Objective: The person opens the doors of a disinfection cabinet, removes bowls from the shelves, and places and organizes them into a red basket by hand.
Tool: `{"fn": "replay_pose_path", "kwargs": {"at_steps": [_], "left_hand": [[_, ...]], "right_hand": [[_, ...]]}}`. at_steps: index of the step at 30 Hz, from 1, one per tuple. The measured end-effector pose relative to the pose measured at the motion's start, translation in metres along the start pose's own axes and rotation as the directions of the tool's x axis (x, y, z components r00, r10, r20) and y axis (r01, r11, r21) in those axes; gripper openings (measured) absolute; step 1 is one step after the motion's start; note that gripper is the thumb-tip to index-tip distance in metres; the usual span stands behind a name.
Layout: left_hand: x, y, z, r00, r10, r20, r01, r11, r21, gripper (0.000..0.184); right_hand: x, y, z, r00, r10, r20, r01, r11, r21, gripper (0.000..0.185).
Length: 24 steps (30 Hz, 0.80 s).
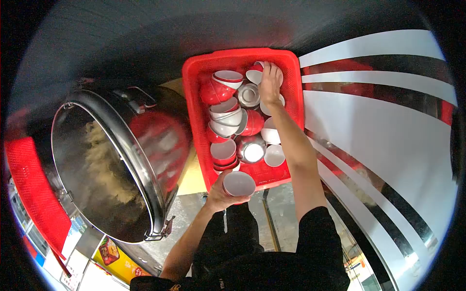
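Note:
A bowl (239, 183) with a white inside is held by my left hand (219, 199), whose fingers and thumb wrap its rim at the front edge of the red basket (192, 116). At the far right corner inside the basket, my right hand (271, 83) curls its fingers over a red-and-white bowl (254, 75), partly covering it. Several more bowls fill the basket: a stack of white and red ones (225, 116) on the left, a stack (223, 151) nearer me, and a small upright bowl (274, 155) at the right. Shiny metal bowls (248, 95) lie among them.
To the left stands a large steel pot (165, 194) with a clamped rim and a pale brown mass (109, 165) inside. Another red basket (39, 189) is at far left. A white panel with dark stripes (374, 121) rises on the right.

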<state>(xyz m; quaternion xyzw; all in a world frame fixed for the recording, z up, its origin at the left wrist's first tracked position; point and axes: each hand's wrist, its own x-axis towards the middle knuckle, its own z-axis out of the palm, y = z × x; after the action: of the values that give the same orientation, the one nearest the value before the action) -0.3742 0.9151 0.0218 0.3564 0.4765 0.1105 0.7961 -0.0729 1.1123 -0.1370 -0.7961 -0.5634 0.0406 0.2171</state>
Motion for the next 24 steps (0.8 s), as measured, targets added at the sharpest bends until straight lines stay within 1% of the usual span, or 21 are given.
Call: {"fn": "replay_pose_path", "kwargs": {"at_steps": [2,4,6,8,9,11,12,13,14,15,17,18,19,20,21,22,23,24], "left_hand": [[-0.001,0.004,0.0,1.0,-0.02,-0.001,0.02,1.0,-0.002,0.088],[-0.001,-0.004,-0.003,1.0,0.002,-0.009,-0.002,0.998,0.056,0.088],[-0.003,-0.008,-0.004,1.0,0.005,-0.022,-0.004,0.997,0.073,0.089],[-0.005,-0.011,-0.002,0.999,0.007,-0.035,-0.004,0.997,0.083,0.089],[-0.007,-0.004,0.001,0.998,-0.001,-0.06,0.005,0.998,0.065,0.09],[-0.007,-0.001,0.003,0.997,-0.01,-0.08,0.014,0.999,0.05,0.091],[-0.008,-0.001,0.002,0.995,-0.006,-0.097,0.016,0.995,0.099,0.091],[-0.008,-0.002,0.002,0.994,0.001,-0.112,0.016,0.989,0.148,0.091],[-0.008,-0.003,0.003,0.994,0.001,-0.107,0.015,0.988,0.15,0.091],[-0.006,-0.005,0.004,0.994,0.021,-0.111,-0.005,0.991,0.136,0.091],[-0.007,-0.005,0.006,0.993,0.039,-0.11,-0.025,0.992,0.122,0.091],[-0.008,-0.003,0.007,0.993,0.021,-0.12,-0.007,0.993,0.12,0.09],[-0.007,-0.001,0.007,0.992,0.008,-0.127,0.007,0.993,0.12,0.09],[-0.005,0.002,0.009,0.993,0.013,-0.114,0.001,0.993,0.12,0.09],[-0.004,0.004,0.011,0.988,0.049,-0.148,-0.035,0.995,0.097,0.09],[-0.004,0.005,0.013,0.98,0.082,-0.183,-0.069,0.995,0.075,0.091],[-0.004,0.008,0.015,0.982,0.079,-0.173,-0.067,0.995,0.074,0.091],[-0.004,0.013,0.016,0.958,0.15,-0.245,-0.107,0.978,0.181,0.091]], "right_hand": [[0.0,0.003,0.008,0.99,-0.137,-0.026,0.132,0.983,-0.131,0.058],[-0.001,0.009,0.013,0.993,-0.118,-0.013,0.115,0.983,-0.14,0.056],[0.0,0.013,0.015,0.995,-0.101,-0.001,0.1,0.983,-0.155,0.054],[0.0,0.016,0.014,0.996,-0.085,0.006,0.084,0.972,-0.219,0.054],[-0.001,0.018,0.015,0.997,-0.08,0.004,0.079,0.972,-0.22,0.054],[-0.001,0.022,0.014,0.995,-0.089,0.034,0.094,0.97,-0.222,0.058],[-0.003,0.021,0.01,0.996,-0.084,0.035,0.09,0.97,-0.225,0.058],[-0.004,0.018,0.007,0.995,-0.07,0.074,0.085,0.971,-0.224,0.061],[-0.003,0.016,0.003,0.992,-0.057,0.112,0.081,0.971,-0.223,0.065],[-0.004,0.011,-0.006,0.993,-0.053,0.109,0.077,0.971,-0.227,0.065],[-0.02,-0.004,-0.027,0.992,-0.034,0.121,0.043,0.997,-0.071,0.076],[-0.031,-0.012,-0.035,0.997,-0.03,0.071,0.031,0.999,-0.015,0.082],[-0.051,-0.019,-0.028,0.999,0.036,0.04,-0.036,0.999,-0.006,0.084],[-0.073,-0.031,-0.032,0.998,0.063,0.015,-0.064,0.994,0.083,0.084],[-0.094,-0.051,-0.049,0.989,0.14,0.042,-0.145,0.972,0.182,0.078],[-0.119,-0.064,-0.06,0.979,0.174,0.106,-0.2,0.919,0.339,0.074],[-0.144,-0.077,-0.072,0.977,0.179,0.116,-0.213,0.845,0.491,0.069],[-0.176,-0.088,-0.079,0.805,0.325,0.497,-0.581,0.598,0.551,0.062]]}}
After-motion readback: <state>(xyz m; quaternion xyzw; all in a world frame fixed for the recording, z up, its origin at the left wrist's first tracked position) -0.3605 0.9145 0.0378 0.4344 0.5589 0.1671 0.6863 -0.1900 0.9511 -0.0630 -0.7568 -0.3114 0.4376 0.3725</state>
